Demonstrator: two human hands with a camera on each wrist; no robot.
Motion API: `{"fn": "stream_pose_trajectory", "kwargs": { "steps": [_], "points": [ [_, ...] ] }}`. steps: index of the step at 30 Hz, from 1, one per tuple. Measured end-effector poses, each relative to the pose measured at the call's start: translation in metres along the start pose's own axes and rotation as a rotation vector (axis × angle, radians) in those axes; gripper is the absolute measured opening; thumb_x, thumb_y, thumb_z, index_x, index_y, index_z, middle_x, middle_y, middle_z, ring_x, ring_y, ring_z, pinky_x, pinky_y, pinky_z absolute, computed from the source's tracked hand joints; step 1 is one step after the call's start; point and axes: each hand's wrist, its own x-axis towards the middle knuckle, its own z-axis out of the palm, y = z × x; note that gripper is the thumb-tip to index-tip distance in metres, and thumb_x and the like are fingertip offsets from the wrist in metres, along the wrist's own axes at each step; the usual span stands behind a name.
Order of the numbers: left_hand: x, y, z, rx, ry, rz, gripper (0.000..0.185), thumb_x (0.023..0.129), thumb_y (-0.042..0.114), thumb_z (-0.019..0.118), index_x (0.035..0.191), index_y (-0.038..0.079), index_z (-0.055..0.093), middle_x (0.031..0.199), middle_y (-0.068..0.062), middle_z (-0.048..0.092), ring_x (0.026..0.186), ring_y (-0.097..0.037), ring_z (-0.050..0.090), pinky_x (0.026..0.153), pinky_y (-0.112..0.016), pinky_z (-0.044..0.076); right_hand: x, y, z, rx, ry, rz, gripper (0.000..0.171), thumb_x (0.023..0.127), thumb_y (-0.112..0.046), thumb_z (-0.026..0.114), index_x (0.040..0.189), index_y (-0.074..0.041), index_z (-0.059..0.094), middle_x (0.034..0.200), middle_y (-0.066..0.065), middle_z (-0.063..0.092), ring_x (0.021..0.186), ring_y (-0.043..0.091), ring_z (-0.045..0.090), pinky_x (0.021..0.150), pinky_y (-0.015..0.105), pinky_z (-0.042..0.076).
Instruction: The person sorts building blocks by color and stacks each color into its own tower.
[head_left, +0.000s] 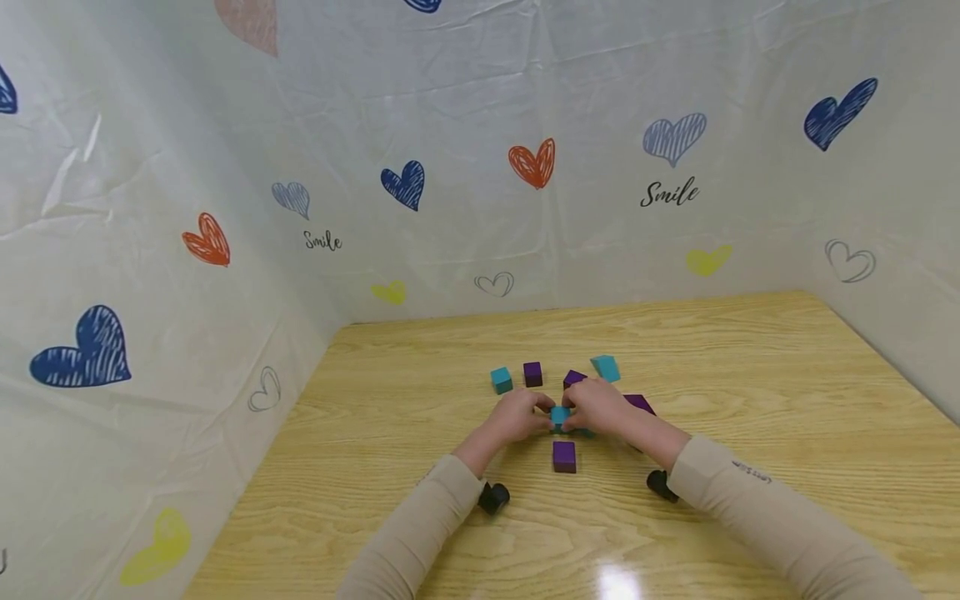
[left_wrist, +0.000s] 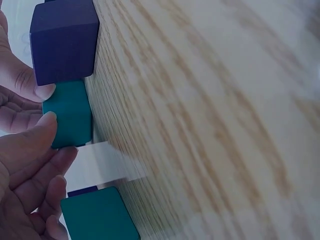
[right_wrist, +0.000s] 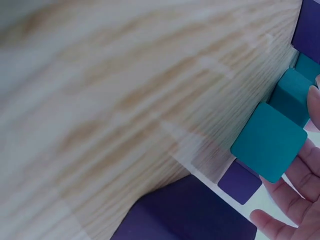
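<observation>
pinching teal cube [head_left: 558,415] btwn left hand [head_left: 516,418] & right hand [head_left: 597,407] fingertips.

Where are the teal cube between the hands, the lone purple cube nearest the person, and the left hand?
teal cube [head_left: 558,414], head view, its top face.
purple cube [head_left: 564,456], head view, middle of its top face.
left hand [head_left: 516,416], head view, back of the hand.

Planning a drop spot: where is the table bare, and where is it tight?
Bare wood: the table right of the hands toward the right wall, the left side by the left wall, and the far strip behind the blocks. Crowded: mid-table, where both hands meet on a teal block among purple ones.
</observation>
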Motion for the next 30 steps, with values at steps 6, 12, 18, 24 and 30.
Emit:
{"fn": "stream_pose_trajectory", "kwargs": {
  "steps": [6,12,18,24,30],
  "points": [
    [0.001,0.000,0.001,0.001,-0.004,0.001,0.030,0.082,0.020,0.069,0.110,0.010,0.067,0.104,-0.002,0.067,0.101,-0.016,0.058,0.084,-0.026,0.046,-0.002,-0.002,-0.004,-0.004,-0.016,0.012,0.032,0.073,-0.030,0.076,0.091,-0.005,0.070,0.080,0.001,0.067,0.069,0.013,0.057,0.065,0.029,0.047],
    [0.002,-0.001,0.001,0.052,0.004,0.022,0.032,0.082,0.022,0.069,0.112,0.009,0.066,0.105,-0.001,0.067,0.101,-0.015,0.059,0.085,-0.024,0.046,-0.009,-0.001,-0.022,0.013,-0.050,0.076,0.044,0.076,-0.029,0.074,0.106,0.002,0.065,0.101,0.013,0.066,0.089,0.027,0.062,0.073,0.036,0.051],
    [-0.001,-0.001,0.000,0.109,0.020,0.026,0.040,0.079,0.029,0.072,0.114,0.010,0.065,0.107,0.000,0.067,0.101,-0.017,0.055,0.087,-0.026,0.043,-0.019,0.003,-0.032,-0.096,-0.025,0.080,0.037,0.074,-0.030,0.075,0.098,-0.003,0.069,0.092,0.008,0.068,0.082,0.025,0.062,0.073,0.043,0.048],
    [-0.001,-0.002,0.001,0.096,0.027,0.026,0.039,0.079,0.031,0.071,0.112,0.011,0.065,0.105,0.001,0.067,0.098,-0.016,0.054,0.085,-0.025,0.042,-0.027,0.004,-0.025,-0.103,-0.025,0.099,0.035,0.072,-0.035,0.076,0.089,-0.005,0.070,0.080,0.003,0.067,0.073,0.019,0.060,0.067,0.039,0.046],
    [-0.001,-0.003,0.004,0.075,0.033,0.030,0.035,0.081,0.030,0.069,0.110,0.011,0.066,0.103,0.001,0.067,0.098,-0.015,0.054,0.085,-0.025,0.042,-0.028,0.003,-0.018,-0.121,-0.012,0.109,0.027,0.071,-0.034,0.077,0.078,-0.009,0.068,0.064,-0.005,0.056,0.059,0.011,0.046,0.061,0.036,0.039]
  ]
}}
